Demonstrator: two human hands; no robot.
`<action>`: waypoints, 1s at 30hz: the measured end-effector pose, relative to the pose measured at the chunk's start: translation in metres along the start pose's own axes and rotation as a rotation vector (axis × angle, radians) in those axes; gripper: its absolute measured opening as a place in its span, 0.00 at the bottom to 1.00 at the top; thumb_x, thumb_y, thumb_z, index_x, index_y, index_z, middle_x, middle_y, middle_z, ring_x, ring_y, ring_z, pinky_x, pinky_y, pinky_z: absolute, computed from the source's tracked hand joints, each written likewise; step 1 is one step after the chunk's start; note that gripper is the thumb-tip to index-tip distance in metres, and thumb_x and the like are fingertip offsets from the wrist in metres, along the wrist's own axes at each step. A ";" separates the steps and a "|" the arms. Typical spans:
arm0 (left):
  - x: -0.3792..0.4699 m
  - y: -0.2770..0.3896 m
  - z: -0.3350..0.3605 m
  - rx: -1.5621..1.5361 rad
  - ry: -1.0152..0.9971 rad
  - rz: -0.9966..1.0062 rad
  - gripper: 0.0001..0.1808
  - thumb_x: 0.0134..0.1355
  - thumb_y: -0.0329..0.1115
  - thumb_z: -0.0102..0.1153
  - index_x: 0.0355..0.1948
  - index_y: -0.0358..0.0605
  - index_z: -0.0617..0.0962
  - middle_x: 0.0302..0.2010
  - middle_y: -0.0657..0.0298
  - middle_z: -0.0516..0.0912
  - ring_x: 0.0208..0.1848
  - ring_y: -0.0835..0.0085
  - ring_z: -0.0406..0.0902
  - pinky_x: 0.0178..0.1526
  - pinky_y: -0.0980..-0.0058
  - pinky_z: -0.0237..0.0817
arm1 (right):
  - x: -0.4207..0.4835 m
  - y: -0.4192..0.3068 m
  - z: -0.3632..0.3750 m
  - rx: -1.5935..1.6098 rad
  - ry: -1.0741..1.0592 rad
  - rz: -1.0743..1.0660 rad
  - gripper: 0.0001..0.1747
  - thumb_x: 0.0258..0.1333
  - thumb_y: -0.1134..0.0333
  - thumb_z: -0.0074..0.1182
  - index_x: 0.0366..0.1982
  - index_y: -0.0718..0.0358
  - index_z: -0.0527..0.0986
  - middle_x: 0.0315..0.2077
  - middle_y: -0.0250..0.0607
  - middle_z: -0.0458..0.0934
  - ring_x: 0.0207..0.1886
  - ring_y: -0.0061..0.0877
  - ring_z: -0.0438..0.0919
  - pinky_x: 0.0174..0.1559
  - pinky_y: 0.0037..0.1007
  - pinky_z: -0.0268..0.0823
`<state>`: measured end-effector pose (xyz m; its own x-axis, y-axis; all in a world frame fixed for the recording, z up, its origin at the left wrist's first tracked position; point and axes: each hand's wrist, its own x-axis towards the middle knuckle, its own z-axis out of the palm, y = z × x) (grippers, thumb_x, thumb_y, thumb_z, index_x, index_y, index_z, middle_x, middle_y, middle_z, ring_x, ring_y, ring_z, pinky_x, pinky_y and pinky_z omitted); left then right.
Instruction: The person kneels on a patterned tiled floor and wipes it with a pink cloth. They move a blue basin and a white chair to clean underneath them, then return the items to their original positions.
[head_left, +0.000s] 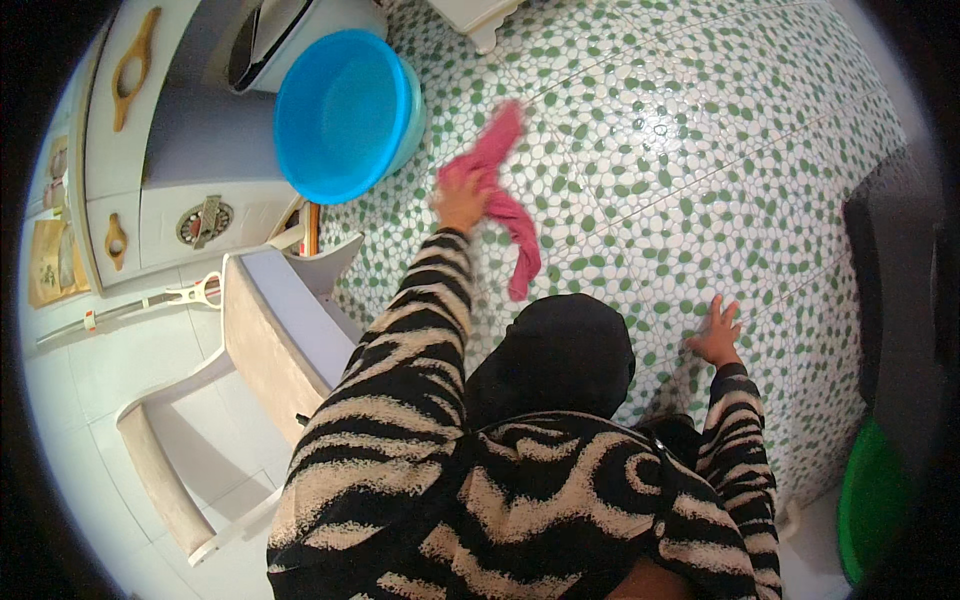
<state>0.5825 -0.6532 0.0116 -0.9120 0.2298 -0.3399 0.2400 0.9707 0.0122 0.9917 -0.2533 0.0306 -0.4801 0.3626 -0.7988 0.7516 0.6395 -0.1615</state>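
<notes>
My left hand (460, 201) is on a crumpled pink cloth (517, 240), gripping or pressing its middle against the floor. One end of the cloth stretches up and away, slightly blurred, and the other trails back towards my knee. Beneath it lies a floor (630, 195) with a green and white pebble pattern and wet-looking shiny spots. Off to the right, my right hand (718, 337) has its fingers spread and holds nothing; whether it touches the floor I cannot tell. My knee, in black cloth (562, 352), is between the two arms.
Beyond my left hand stands a blue plastic basin (337, 112), beside a white cabinet (240, 217) with wooden handles. A white, beige-edged piece of furniture (270, 337) is close to my left arm. A green basin (870, 502) sits at lower right, below a dark object (892, 300).
</notes>
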 end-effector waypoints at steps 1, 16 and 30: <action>-0.001 -0.038 -0.001 0.043 -0.068 -0.083 0.39 0.62 0.66 0.38 0.70 0.61 0.55 0.69 0.53 0.60 0.70 0.48 0.52 0.69 0.47 0.40 | 0.000 0.000 0.001 -0.002 0.006 0.005 0.68 0.40 0.56 0.69 0.70 0.45 0.30 0.69 0.55 0.22 0.68 0.68 0.30 0.67 0.57 0.36; -0.130 0.143 0.013 0.123 -0.310 0.546 0.48 0.50 0.71 0.52 0.61 0.42 0.70 0.62 0.30 0.61 0.67 0.35 0.53 0.67 0.41 0.38 | -0.002 -0.018 -0.010 -0.059 -0.070 0.097 0.69 0.39 0.59 0.68 0.70 0.43 0.28 0.69 0.51 0.19 0.69 0.66 0.27 0.67 0.56 0.41; -0.084 0.080 -0.005 0.237 -0.114 0.215 0.41 0.55 0.63 0.54 0.62 0.46 0.66 0.52 0.49 0.76 0.59 0.51 0.68 0.57 0.48 0.57 | -0.004 -0.016 -0.018 -0.047 -0.125 0.153 0.69 0.39 0.57 0.71 0.70 0.40 0.30 0.70 0.45 0.20 0.70 0.62 0.34 0.64 0.56 0.52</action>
<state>0.6762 -0.5939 0.0460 -0.7924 0.4047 -0.4564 0.5055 0.8545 -0.1200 0.9732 -0.2530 0.0473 -0.2998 0.3724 -0.8783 0.7880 0.6156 -0.0080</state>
